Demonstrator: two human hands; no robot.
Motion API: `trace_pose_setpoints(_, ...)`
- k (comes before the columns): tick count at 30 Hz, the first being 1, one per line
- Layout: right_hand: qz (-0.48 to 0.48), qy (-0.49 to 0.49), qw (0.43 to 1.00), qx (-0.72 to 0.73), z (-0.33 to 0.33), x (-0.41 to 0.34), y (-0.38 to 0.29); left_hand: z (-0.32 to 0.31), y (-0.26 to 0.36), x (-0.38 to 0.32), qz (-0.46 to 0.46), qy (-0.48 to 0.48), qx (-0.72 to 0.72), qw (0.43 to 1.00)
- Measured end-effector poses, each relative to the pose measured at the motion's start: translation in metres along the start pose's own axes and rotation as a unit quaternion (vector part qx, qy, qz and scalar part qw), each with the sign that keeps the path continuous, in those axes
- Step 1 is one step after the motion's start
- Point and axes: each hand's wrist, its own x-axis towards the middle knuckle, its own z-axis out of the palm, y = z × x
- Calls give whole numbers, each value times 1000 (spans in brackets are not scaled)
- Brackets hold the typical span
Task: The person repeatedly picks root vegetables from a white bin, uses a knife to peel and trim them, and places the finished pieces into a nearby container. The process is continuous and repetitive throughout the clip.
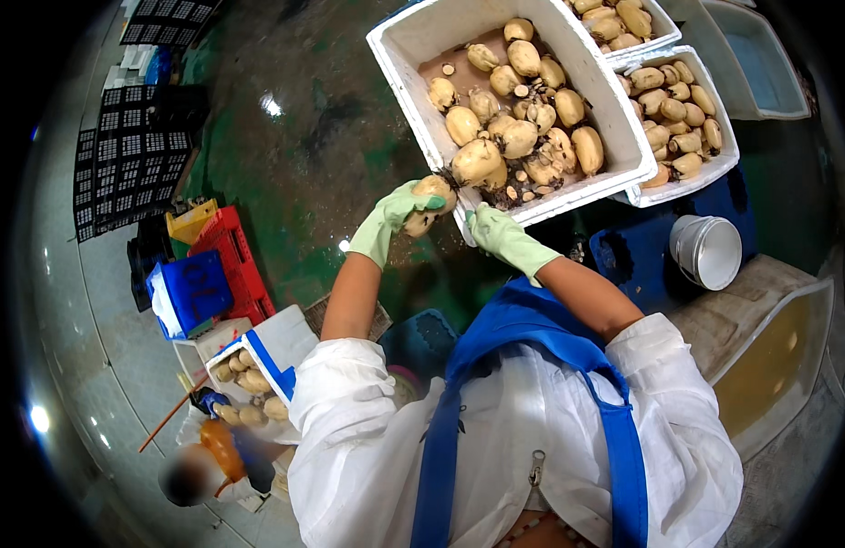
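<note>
My left hand [398, 209], in a pale green glove, grips a lotus root segment [437, 188] just outside the near-left corner of a white foam box [408, 89]. A dark, hairy node joins that segment to a larger lotus root section [476, 163] over the box's corner. My right hand [494, 233], gloved alike, is closed at the box's near rim. It seems to hold a knife, of which only a pale blade [467, 231] shows; the handle is hidden in the glove. Loose lotus roots [525, 58] and small cut ends [521, 90] lie in the box.
More foam boxes of lotus roots [672, 103] stand at the right, near a white bucket [717, 253] and a water-filled tub [771, 363]. Black crates [135, 157], a red crate [234, 264] and a blue bin [196, 291] stand left. Another person [220, 452] works lower left. The floor is wet.
</note>
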Motion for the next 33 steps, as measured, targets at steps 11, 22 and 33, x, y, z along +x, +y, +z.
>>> trace_pose_setpoints(11,37,21,999,33,-4,3,3,-25,-16,13,-156,-3,-57,986)
trace_pose_setpoints(22,168,-128,977,23,-10,27,-23,-24,-16,15,-89,6,61,994)
trace_pose_setpoints(33,-156,-62,968,-186,52,55,38,-24,-13,16,-84,-9,-4,996)
